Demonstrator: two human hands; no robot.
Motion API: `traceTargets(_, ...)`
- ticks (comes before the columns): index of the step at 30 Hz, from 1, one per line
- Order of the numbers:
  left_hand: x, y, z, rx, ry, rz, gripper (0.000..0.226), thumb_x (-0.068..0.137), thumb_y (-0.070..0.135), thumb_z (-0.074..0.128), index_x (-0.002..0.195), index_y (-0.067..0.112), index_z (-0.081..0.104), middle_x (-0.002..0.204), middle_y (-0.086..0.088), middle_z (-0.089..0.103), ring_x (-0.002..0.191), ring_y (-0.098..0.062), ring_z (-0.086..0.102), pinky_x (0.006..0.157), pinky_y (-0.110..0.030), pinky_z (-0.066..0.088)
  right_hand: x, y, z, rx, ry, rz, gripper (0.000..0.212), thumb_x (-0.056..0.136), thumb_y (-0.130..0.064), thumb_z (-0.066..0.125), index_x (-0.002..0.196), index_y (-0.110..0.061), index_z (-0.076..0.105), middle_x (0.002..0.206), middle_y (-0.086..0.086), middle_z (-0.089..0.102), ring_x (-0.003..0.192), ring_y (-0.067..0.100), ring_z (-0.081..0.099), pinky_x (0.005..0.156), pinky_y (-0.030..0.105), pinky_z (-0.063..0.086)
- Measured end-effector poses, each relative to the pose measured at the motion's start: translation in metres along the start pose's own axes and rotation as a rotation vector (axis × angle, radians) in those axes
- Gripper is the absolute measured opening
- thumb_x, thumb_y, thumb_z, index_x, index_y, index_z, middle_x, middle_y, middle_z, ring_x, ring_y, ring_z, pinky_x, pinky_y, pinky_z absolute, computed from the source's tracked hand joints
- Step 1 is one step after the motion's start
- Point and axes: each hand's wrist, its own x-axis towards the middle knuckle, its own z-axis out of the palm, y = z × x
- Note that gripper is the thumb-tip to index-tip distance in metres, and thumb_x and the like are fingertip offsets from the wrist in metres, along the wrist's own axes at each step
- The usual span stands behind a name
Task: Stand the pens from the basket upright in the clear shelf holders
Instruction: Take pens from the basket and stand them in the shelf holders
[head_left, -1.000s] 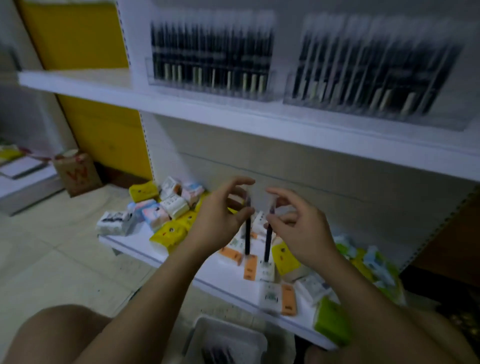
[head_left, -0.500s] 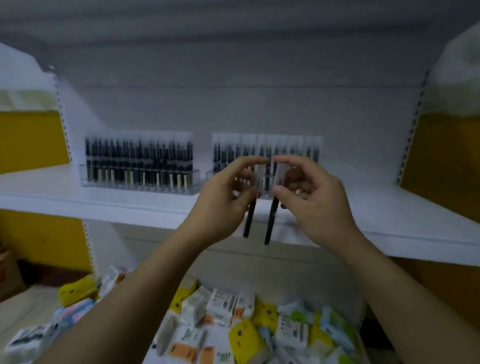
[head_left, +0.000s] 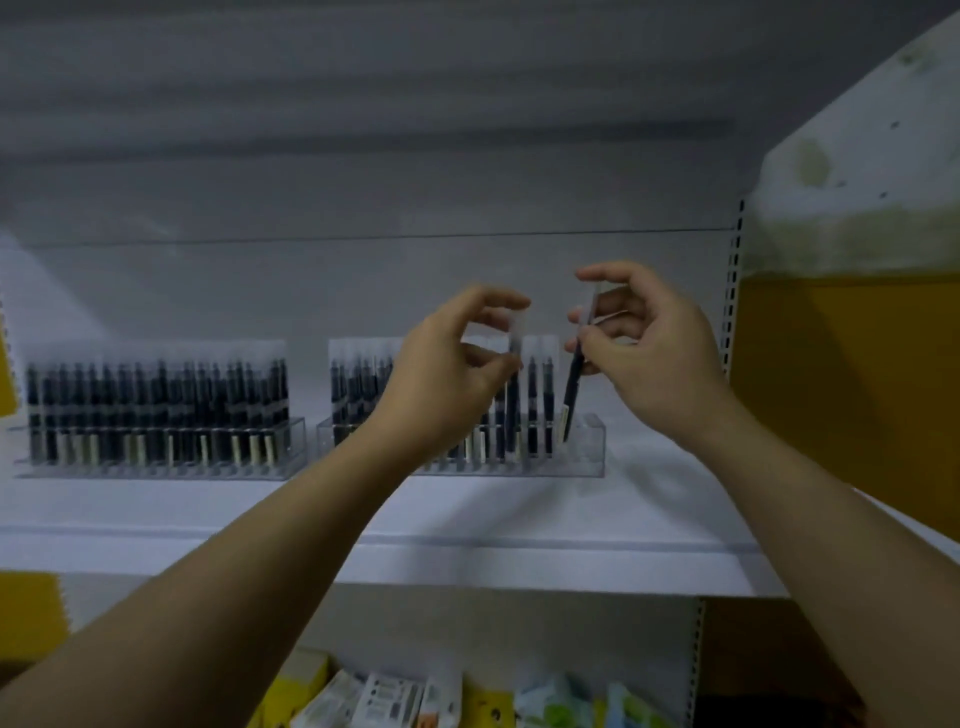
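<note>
Pens hang below both pinches; left hand (head_left: 447, 374) grips upright pen (head_left: 513, 410) by clear cap, lower end in right-side holder (head_left: 589, 452); right hand (head_left: 649, 353) pinches tilted pen (head_left: 572, 387) near top, tip at holder's right end.

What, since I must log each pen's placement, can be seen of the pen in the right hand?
The pen is slim: dark barrel, clear frosted-looking cap on top, pale label near its lower end. It tilts, top leaning right. The right hand pinches its capped upper part. Its lower end is at the right end of the right-hand clear holder; whether it is seated cannot be told.
</note>
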Motion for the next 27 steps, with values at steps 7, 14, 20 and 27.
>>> traceTargets(7,0.042,-0.013,0.022,0.112,-0.046,0.080,0.039,0.090,0.008,0.064,0.111,0.039,0.052,0.102,0.012,0.057,0.079,-0.003,0.067,0.065,-0.018,0.057,0.036,0.034,-0.008,-0.048,-0.022,0.016,0.036,0.085,-0.003,0.064,0.112,-0.026,0.054,0.093,0.002,0.066,0.078,0.025,0.070,0.069,0.048,0.059)
traceTargets(14,0.080,-0.035,0.033,0.080,0.012,0.093,0.042,0.086,0.009,0.069,0.112,0.038,0.054,0.101,0.008,0.061,0.075,0.001,0.067,0.058,-0.015,0.055,0.060,0.069,0.000,0.057,-0.029,0.069,0.034,0.083,-0.004,0.071,0.109,-0.020,0.059,0.089,0.008,0.066,0.072,0.024,0.070,0.060,0.036,0.061)
traceTargets(20,0.087,-0.052,0.037,0.105,-0.003,0.037,0.039,0.085,0.015,0.072,0.112,0.037,0.054,0.097,0.012,0.061,0.069,-0.003,0.069,0.056,-0.027,0.059,0.077,0.080,0.011,0.109,-0.123,0.046,0.036,0.078,-0.003,0.076,0.106,-0.016,0.059,0.083,0.010,0.064,0.066,0.025,0.070,0.056,0.040,0.060)
traceTargets(27,0.081,-0.052,0.031,0.084,0.018,0.032,0.039,0.084,0.017,0.073,0.114,0.036,0.055,0.098,0.011,0.063,0.070,-0.003,0.070,0.057,-0.027,0.059,0.066,0.088,0.012,0.102,-0.088,-0.023,0.034,0.079,-0.009,0.076,0.106,-0.022,0.058,0.086,0.007,0.064,0.064,0.024,0.068,0.053,0.033,0.059)
